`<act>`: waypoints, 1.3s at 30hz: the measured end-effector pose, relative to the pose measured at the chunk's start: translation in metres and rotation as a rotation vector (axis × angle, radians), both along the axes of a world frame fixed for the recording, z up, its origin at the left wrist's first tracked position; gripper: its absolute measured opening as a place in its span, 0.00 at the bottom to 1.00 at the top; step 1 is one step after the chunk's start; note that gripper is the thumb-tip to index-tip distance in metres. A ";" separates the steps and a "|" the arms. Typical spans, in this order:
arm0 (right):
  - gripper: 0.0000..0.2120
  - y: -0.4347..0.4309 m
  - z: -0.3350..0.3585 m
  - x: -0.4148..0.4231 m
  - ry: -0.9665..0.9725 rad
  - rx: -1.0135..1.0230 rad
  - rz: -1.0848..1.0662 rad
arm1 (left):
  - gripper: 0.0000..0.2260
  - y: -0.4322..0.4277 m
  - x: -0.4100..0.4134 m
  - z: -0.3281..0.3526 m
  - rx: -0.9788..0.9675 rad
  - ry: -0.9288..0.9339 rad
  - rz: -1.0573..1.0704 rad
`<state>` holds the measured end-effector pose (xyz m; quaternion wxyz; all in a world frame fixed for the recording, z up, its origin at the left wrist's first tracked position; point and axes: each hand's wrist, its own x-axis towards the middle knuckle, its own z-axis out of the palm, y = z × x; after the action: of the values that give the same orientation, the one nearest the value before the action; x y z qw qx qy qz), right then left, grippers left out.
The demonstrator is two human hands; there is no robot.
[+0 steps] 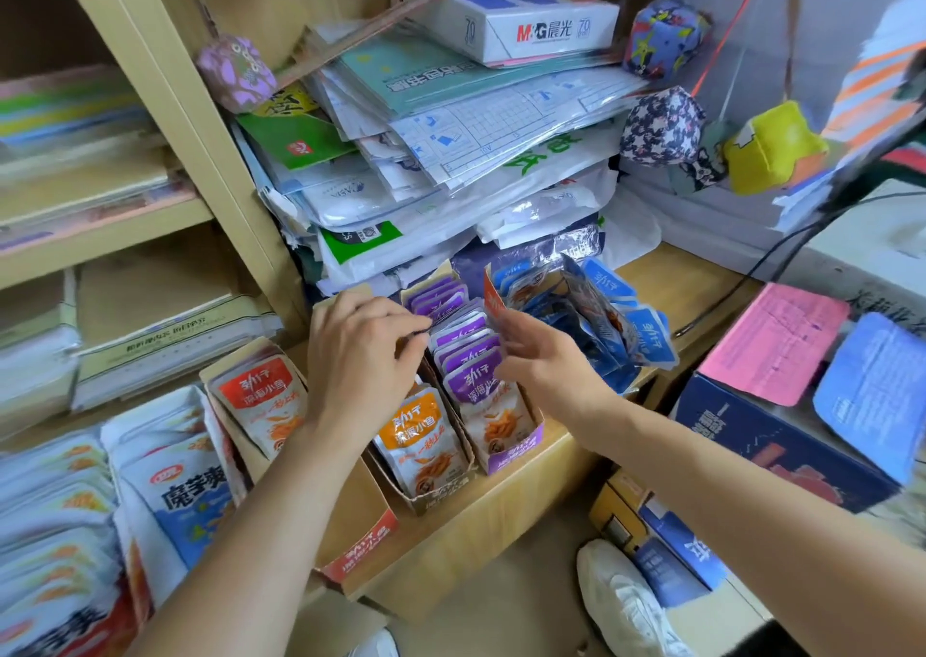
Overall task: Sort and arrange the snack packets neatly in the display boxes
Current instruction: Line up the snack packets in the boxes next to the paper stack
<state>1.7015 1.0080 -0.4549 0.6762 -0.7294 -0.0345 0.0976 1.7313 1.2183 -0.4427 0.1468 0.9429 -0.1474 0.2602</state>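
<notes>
Purple box (511, 456) sits mid-desk (701, 275), packed w/ an upright row of purple pkts (468, 355) running back toward 12 o'clock. Orange box (441, 493) touches it at 8 o'clock, w/ an orange pkt (416, 431) at its front. Red box (361, 546) is farther out the same way, w/ red pkts (260, 401) upright inside. Blue pkts (606, 320) lie tilted in a loose heap at 2 o'clock of the purple row. L hand (361, 355) is over the back of the orange box, fingers (416, 333) curled, tips together at the purple row's left edge; can't tell if they grip a pkt. R hand (541, 360) is at 3 o'clock of the row, thumb and fingers clamped on a red-orange pkt (493, 303) held upright btwn the purple row and the blue heap. Paper stack (451, 130) rises at 12 o'clock w/ a white box (541, 25) on top. Shelf (100, 215) is at 9 o'clock. White-blue pkts (175, 496) are piled at 8 o'clock. Blue carton (776, 446) at 4 o'clock carries a pink sheet (771, 340). White shoe (616, 596) is at 5 o'clock.
</notes>
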 end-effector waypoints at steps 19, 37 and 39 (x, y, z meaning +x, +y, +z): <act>0.31 0.007 0.010 0.017 -0.228 -0.435 -0.063 | 0.08 -0.006 0.013 0.006 -0.053 0.064 0.205; 0.48 -0.004 0.003 0.005 -0.131 -0.258 0.221 | 0.13 0.002 -0.023 0.011 -0.076 0.132 -0.040; 0.43 -0.007 -0.002 -0.005 -0.150 -0.196 0.184 | 0.15 0.003 -0.038 0.010 -0.024 0.120 -0.072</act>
<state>1.6966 1.0014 -0.4570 0.5853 -0.7911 -0.1420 0.1074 1.6931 1.2211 -0.4327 0.1761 0.9490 -0.1692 0.1995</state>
